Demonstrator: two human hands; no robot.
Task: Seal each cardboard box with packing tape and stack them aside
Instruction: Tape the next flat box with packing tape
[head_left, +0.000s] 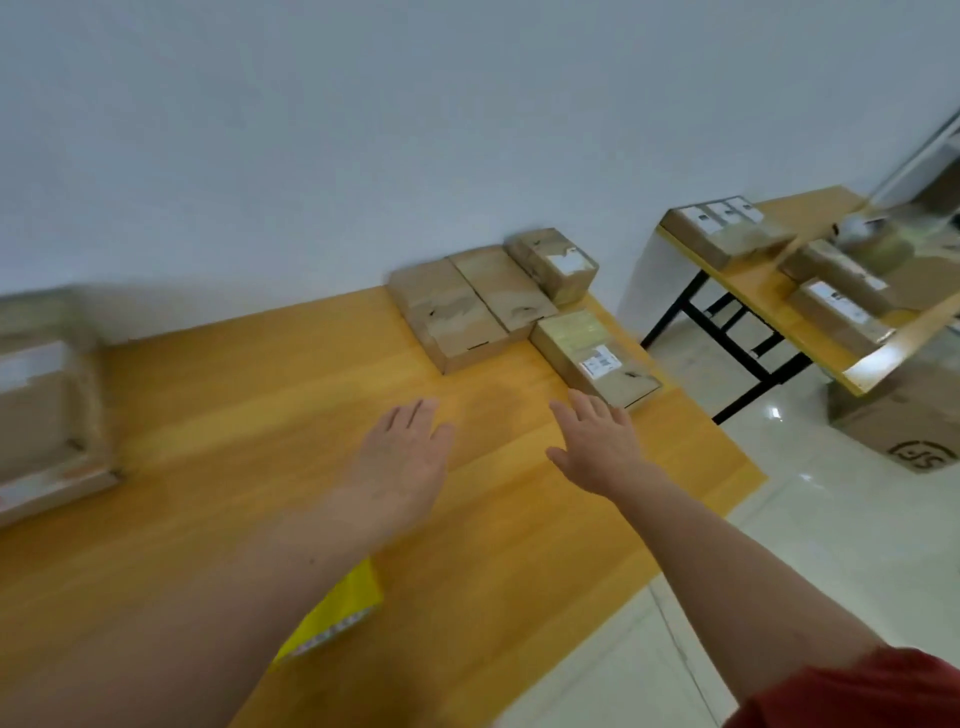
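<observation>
Long orange-yellow wooden desk (260, 415) runs along the white wall (363, 130); its right edge drops to pale tiled floor (779, 519). Second orange desk on black legs (753, 291) stands well apart to the right, with a strip of floor between the two; it carries several blurred cardboard boxes. Big brown cardboard carton with a dark round logo (898, 421) sits on the floor beside that desk. Blurred brown box (41, 410) is at the left frame edge, on the long desk. Wide stretch of bare wood separates it from the far-right corner cluster: two flat tan boxes side by side, touching ( (447, 312), (501, 291)), a small tan box with a white label (553, 265) behind them against the wall, and a taped tan box with a printed label (592, 356) lying along the desk's right edge, its near corner at the rim. Left grip (402, 452) is released, fingers straight, above the bare wood and holding nothing. Right grip (597, 447) is released too, fingertips at the near end of the printed-label box; contact unclear. Flat yellow piece (343, 608) shows under the left forearm. Red sleeve (857, 691) is at bottom right.
</observation>
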